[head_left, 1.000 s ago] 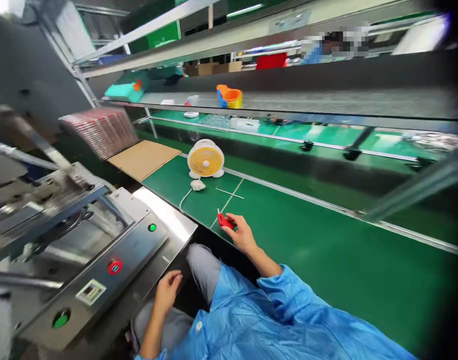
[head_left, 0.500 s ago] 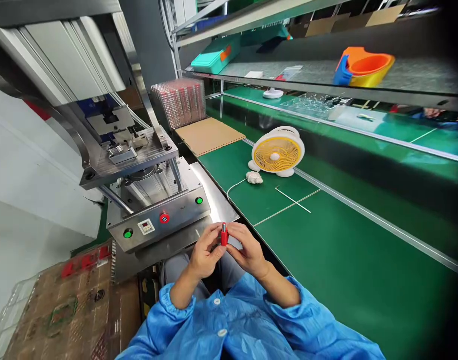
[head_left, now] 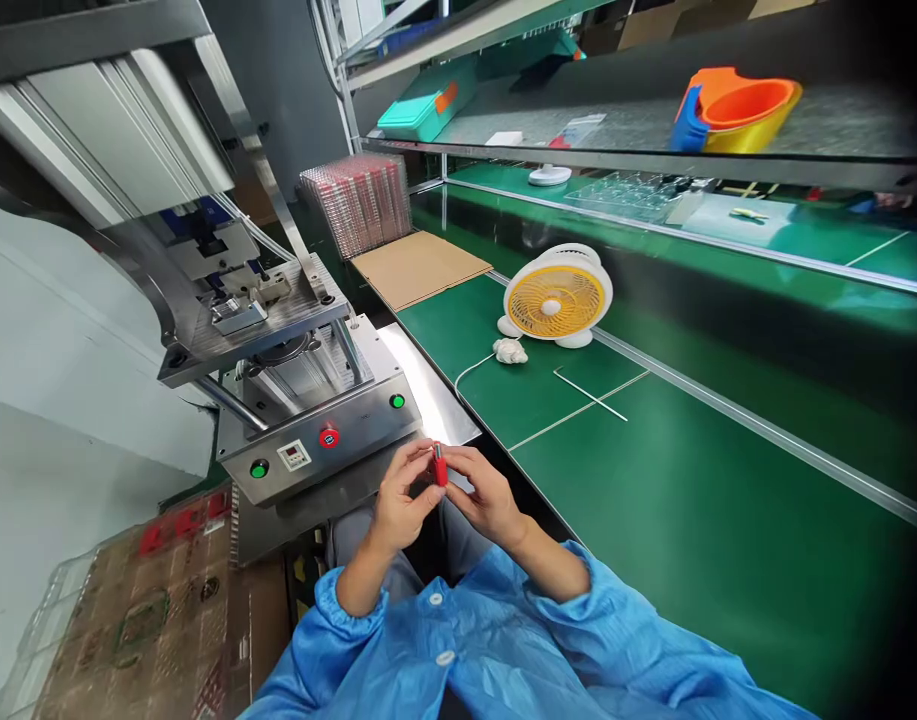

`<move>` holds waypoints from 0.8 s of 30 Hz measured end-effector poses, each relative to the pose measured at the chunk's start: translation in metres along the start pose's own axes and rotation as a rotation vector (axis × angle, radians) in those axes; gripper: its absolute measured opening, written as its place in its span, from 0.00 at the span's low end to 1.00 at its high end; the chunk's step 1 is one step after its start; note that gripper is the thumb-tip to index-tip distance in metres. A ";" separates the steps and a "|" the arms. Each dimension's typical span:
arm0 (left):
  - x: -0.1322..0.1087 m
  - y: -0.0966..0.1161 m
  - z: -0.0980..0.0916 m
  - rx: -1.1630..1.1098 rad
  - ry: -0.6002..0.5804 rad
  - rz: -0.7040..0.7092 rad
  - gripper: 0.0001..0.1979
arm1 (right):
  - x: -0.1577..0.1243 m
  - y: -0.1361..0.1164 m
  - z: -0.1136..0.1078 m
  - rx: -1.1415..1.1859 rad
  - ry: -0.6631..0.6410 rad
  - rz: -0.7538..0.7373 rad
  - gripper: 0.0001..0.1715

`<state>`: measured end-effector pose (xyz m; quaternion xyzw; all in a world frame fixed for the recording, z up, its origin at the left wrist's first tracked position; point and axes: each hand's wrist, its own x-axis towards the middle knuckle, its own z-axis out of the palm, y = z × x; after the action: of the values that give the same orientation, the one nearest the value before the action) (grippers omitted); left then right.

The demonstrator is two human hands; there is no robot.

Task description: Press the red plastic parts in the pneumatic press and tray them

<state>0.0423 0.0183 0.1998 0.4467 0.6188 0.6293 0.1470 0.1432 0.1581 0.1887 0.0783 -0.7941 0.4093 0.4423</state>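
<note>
A small red part with a silver metal pin at its top [head_left: 441,470] is held upright, slightly tilted, in front of my lap. My left hand [head_left: 399,505] pinches it from the left with thumb and fingers. From the right, the fingertips of my right hand [head_left: 488,497] grip the same part. Its exact kind is too small to make out. Just beyond my hands stands a metal press machine [head_left: 330,420] with green buttons, a red button and a small display on its front panel.
On the green table [head_left: 653,500] stand a yellow and white fan [head_left: 552,302], its bundled cord [head_left: 510,350] and a hex key [head_left: 589,394]. Cardboard [head_left: 420,268] and stacked clear trays [head_left: 359,205] lie farther back. A shelf [head_left: 623,118] runs above. Boxes [head_left: 150,610] sit at lower left.
Both hands have shifted slightly left with the red part, which now leans a little more. The camera view has turned slightly.
</note>
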 end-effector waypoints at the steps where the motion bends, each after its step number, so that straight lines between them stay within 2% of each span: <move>1: 0.000 0.000 0.000 0.020 0.024 -0.022 0.21 | 0.001 0.001 0.000 0.008 -0.011 0.005 0.22; 8: -0.001 0.003 -0.001 0.050 0.119 -0.117 0.20 | 0.014 0.003 -0.001 0.062 -0.096 -0.033 0.22; 19: 0.004 0.014 -0.004 0.172 0.169 -0.087 0.19 | 0.019 0.005 -0.004 0.118 -0.159 -0.048 0.28; 24: 0.003 0.019 -0.006 0.240 0.179 -0.058 0.20 | 0.020 0.011 -0.003 0.142 -0.186 -0.065 0.25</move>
<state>0.0426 0.0132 0.2191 0.3851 0.7127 0.5837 0.0547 0.1279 0.1715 0.1982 0.1725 -0.7980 0.4409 0.3729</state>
